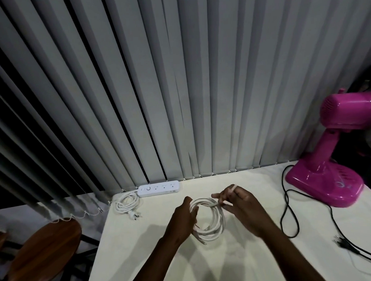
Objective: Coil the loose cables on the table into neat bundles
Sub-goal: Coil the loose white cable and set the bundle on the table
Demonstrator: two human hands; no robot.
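A white cable [217, 221] is wound into a round coil of several loops above the cream table [237, 262]. My left hand [184, 219] grips the coil's left side. At the coil's upper right, my right hand [238, 201] pinches the cable, and its free end sticks up between the fingers. Another white cable [126, 202], coiled loosely with its plug beside it, lies at the table's far left, joined to a white power strip [159, 188]. A loose black cable [290, 212] snakes across the table's right part to a black plug [340, 242].
A pink desk fan [330, 156] stands at the far right of the table, with the black cable leading from its base. Grey vertical blinds [178, 88] hang behind the table. A wooden stool [43, 254] stands off the table's left edge.
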